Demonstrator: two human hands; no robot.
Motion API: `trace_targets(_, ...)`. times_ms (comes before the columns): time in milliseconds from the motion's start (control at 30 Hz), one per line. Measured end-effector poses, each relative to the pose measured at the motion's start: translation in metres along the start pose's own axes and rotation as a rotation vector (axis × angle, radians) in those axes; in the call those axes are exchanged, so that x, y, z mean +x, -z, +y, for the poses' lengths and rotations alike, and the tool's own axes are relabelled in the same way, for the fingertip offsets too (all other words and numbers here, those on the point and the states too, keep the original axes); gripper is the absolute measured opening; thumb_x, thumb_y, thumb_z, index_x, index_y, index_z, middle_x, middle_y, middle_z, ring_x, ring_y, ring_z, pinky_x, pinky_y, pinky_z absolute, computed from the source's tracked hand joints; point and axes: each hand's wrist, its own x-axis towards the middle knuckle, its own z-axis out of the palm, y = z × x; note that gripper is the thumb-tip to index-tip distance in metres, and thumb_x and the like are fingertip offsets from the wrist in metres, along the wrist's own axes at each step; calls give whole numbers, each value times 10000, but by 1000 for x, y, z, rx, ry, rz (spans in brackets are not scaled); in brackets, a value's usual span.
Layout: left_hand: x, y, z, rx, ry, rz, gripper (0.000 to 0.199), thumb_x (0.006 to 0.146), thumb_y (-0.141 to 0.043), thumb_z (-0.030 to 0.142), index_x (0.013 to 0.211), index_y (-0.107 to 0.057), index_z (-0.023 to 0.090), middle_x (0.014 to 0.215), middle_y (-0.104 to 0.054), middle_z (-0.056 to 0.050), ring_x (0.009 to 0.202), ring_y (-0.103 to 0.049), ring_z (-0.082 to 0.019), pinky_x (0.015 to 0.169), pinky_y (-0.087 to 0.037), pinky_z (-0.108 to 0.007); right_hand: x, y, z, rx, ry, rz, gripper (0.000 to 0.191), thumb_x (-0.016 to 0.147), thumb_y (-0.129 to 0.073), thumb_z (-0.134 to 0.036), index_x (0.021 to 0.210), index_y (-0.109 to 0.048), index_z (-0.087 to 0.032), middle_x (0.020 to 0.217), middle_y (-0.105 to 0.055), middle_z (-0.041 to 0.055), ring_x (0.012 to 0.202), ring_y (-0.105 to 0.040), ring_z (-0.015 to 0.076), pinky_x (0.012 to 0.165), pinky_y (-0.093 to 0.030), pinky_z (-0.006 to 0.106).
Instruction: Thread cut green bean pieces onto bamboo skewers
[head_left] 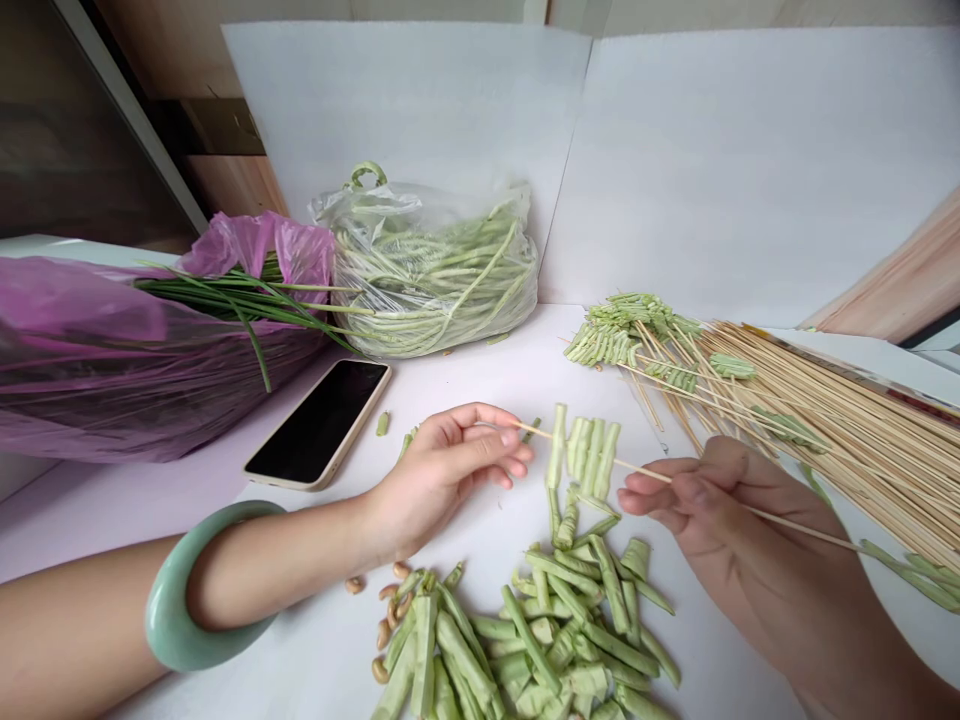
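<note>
A thin wooden skewer (pixel 643 470) runs between my two hands, with several short pieces of green long bean (pixel 591 455) threaded crosswise on it. My left hand (pixel 457 455) pinches its tip between thumb and forefinger. Further along the stick, my right hand (pixel 750 540) is closed around it, and the shaft passes on to the right beneath the thumb. Below the hands lies a loose pile of cut bean pieces (pixel 540 630) on the white tabletop. Some brown beans (pixel 384 632) lie at the pile's left side.
Bundled bamboo skewers (pixel 847 430) lie on the right, with finished bean skewers (pixel 630 325) behind. A phone (pixel 319 425) rests at left. A clear bag of long beans (pixel 442 270) and a purple bag (pixel 150 370) with green stalks stand at the back. White panels (pixel 420 110) rise behind.
</note>
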Motion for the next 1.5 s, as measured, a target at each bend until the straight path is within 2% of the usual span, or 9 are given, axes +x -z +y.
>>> trace_targets(133,2,5,5,430,-220,193,78,778,-593,194,844,-583,155,700,-596,0,674,-545,-122,627,-401,-234,4,7,-7,-37,44,103,187,723,-727,-259,626,-570,-227,666,-738,4,654,-713,168,680,-604,297)
trace_targets(300,2,10,12,1058,-421,212,222,748,-450,81,917,-554,180,876,-594,-28,840,-517,-183,770,-412,-315,6,10,-9,-42,47,129,171,714,-736,-272,626,-596,-226,650,-734,4,627,-704,158,663,-599,286)
trace_targets(400,0,9,13,1520,-385,159,390,692,-441,59,1052,-544,170,1026,-595,-80,967,-479,-261,841,-403,-411,6,10,-9,-40,47,102,190,707,-745,-285,620,-587,-225,641,-733,0,623,-702,148,671,-592,270)
trace_targets(500,-1,6,12,1889,-281,122,385,730,-454,120,1097,-569,143,1075,-584,-147,971,-479,-330,808,-417,-478,7,9,-10,-39,54,82,209,701,-749,-279,601,-575,-220,637,-731,-2,628,-702,147,664,-594,264)
trace_targets(700,-2,4,13,2209,-243,105,281,776,-375,27,855,-631,113,808,-626,-155,748,-582,-280,691,-452,-414,8,9,-10,-29,67,75,216,712,-738,-255,592,-563,-218,631,-727,-8,634,-702,153,643,-600,274)
trace_targets(800,-3,5,14,2083,-357,70,275,808,-385,40,853,-642,126,811,-636,-139,760,-595,-270,704,-459,-407,7,9,-9,-32,62,64,208,717,-736,-265,600,-571,-218,633,-730,-4,632,-699,145,648,-598,264)
trace_targets(933,-4,5,11,1494,-531,38,230,836,-460,94,996,-613,155,924,-645,-90,832,-602,-198,748,-475,-311,5,7,-11,-72,85,66,187,699,-749,-280,612,-592,-225,631,-730,-10,598,-699,146,631,-600,257)
trace_targets(1167,3,3,4,634,-285,70,111,805,-595,194,888,-621,125,817,-612,-48,756,-568,-144,714,-484,-261,-4,11,-9,-426,222,24,147,779,-668,-261,655,-589,-248,698,-739,-16,686,-705,152,689,-593,254)
trace_targets(1500,2,2,5,434,-248,49,127,784,-642,172,886,-621,100,767,-607,-31,710,-578,-124,714,-481,-255,-6,14,-6,-637,317,-48,108,837,-594,-219,737,-587,-260,733,-739,-34,726,-705,143,683,-590,240)
